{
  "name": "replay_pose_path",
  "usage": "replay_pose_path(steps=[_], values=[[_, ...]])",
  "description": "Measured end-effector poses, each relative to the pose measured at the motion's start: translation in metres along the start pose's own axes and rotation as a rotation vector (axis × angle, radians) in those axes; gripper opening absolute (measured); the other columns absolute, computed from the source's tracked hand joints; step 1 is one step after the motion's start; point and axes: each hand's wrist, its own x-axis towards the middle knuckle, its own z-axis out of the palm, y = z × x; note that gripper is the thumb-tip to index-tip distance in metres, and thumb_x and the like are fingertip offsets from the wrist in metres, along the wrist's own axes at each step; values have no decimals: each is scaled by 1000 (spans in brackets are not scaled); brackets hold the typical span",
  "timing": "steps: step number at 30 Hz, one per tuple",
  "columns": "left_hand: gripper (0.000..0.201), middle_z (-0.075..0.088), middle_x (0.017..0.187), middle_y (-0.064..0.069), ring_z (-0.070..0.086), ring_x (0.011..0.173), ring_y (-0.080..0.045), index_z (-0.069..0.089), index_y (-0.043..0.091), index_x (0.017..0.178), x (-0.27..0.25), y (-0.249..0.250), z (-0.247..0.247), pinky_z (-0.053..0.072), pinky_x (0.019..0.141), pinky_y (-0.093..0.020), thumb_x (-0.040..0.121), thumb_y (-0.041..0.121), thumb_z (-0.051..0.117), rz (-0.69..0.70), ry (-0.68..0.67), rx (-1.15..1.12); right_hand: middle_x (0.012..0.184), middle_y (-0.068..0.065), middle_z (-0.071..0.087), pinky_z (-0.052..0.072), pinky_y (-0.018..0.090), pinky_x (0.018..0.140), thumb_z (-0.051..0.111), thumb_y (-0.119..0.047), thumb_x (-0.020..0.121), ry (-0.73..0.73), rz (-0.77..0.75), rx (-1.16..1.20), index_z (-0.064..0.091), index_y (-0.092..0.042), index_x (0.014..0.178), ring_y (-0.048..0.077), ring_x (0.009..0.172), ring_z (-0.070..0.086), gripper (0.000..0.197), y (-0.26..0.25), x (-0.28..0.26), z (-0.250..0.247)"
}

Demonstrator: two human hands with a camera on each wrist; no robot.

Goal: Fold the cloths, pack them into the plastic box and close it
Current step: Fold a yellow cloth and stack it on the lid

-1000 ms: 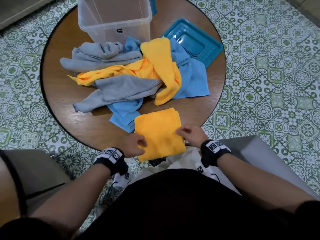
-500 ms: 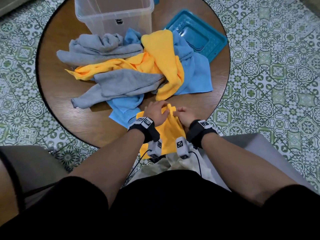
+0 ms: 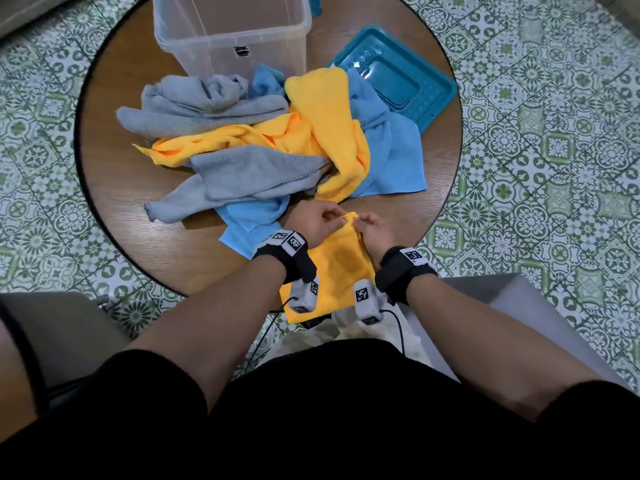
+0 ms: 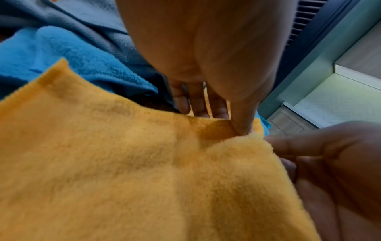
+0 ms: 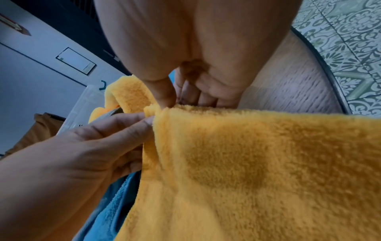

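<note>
Both hands, left hand [image 3: 317,221] and right hand [image 3: 372,230], are pinching the yellow cloth's [image 3: 337,268] far edge, each grip clamped on it.

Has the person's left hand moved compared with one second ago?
Yes. The left hand went from the near edge of the folded yellow cloth to its far edge, toward the clear plastic box.

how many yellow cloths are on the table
2 that I can tell: one folded yellow cloth at the near table edge, pinched at its far edge by the left hand and right hand; one crumpled yellow cloth in the pile. More may be buried.
</note>
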Motion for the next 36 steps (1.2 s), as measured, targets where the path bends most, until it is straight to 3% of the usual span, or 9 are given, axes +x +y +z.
replay_pose_path(steps=[5,8,11,14,17,20,27,30,36], values=[[14,67,77,7,60,72,-7,74,20,95,1,2,8,55,75,-34,84,30,75,-96,27,-111,90,4,73,51,45,92,79,-25,62,-130,28,64,67,-24,85,28,95,67,26,-5,-8,-8],[18,63,90,6,59,80,-6,71,20,87,-2,-1,2,51,77,-25,81,35,78,-75,19,-154,85,0,68,52,39,83,67,8,72,-189,-36,-12,63,-22,92,20,84,62,35,-8,-14,-13],[21,64,114,1,60,107,-7,71,21,81,-3,-5,-10,47,91,-24,79,40,79,-98,-103,-171,89,5,69,49,33,77,56,18,76,-246,-45,26,64,-19,94,20,81,61,41,-12,-17,-15],[31,72,100,-2,63,92,-11,72,19,80,-7,-5,-22,47,87,-31,72,47,82,-141,-229,-251,97,11,68,50,30,74,55,19,76,-243,-87,34,59,-21,95,22,86,61,45,-17,-18,-11],[24,67,78,15,57,76,1,72,17,79,-12,2,-31,44,76,-22,75,38,84,-118,-223,-258,104,19,65,49,31,69,61,14,70,-221,-127,68,50,-24,98,25,87,60,48,-22,-20,-5],[17,60,73,11,50,63,3,69,21,83,-17,7,-42,39,65,-17,79,33,81,-99,-155,-214,90,9,63,49,37,73,70,9,69,-229,-189,31,45,-26,98,19,79,59,52,-23,-25,-6],[27,69,91,7,58,78,1,75,13,97,-26,6,-72,43,66,-5,78,29,83,-166,-20,-270,82,-13,55,39,21,70,90,-18,67,-327,-332,-300,53,-25,85,3,80,52,42,-5,-32,-26],[31,70,98,3,60,83,0,75,10,101,-31,2,-79,45,72,-8,77,27,83,-177,3,-300,90,-12,61,46,29,79,91,-27,65,-319,-323,-391,57,-29,87,10,93,56,40,6,-29,-30],[22,72,90,8,65,87,-7,77,19,92,-31,-5,-88,53,82,-24,73,28,86,-218,156,-387,65,-6,53,37,25,60,88,-35,68,-252,-234,-384,61,-20,70,8,61,47,31,7,-36,-52]])
